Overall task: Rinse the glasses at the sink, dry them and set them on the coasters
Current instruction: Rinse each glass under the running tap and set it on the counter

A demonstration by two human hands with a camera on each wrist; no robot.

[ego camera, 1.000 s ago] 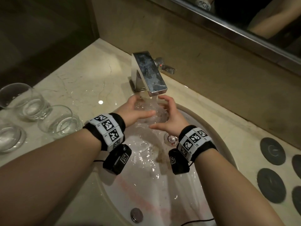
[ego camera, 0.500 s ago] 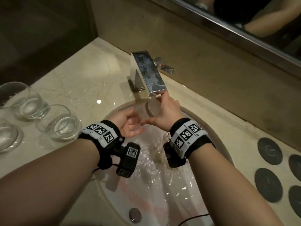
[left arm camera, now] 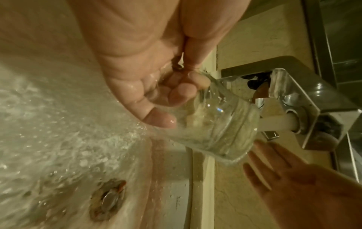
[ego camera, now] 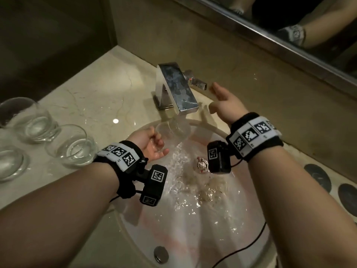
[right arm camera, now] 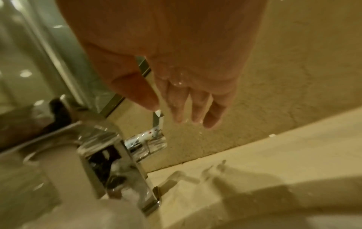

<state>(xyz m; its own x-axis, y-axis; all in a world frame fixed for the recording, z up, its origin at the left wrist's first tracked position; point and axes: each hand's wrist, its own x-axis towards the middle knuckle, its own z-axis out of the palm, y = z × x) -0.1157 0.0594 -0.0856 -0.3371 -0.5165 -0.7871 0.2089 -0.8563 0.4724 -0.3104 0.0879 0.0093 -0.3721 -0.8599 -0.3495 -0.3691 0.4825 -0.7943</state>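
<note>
Clear glass (ego camera: 173, 130) tilted under running faucet (ego camera: 178, 89); 3 more glasses (ego camera: 71, 146) upright left; dark coasters (ego camera: 316, 177) right.

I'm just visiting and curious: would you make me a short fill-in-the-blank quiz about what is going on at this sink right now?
1. The glass under the running faucet is held by the person's ____ hand.
2. The right hand, fingers straight, holds ____ and reaches toward the faucet's handle.
3. On the counter left of the sink stand ____ other glasses.
4. The dark round coasters lie to the ____ of the sink.

Missing words: left; nothing; three; right
</note>
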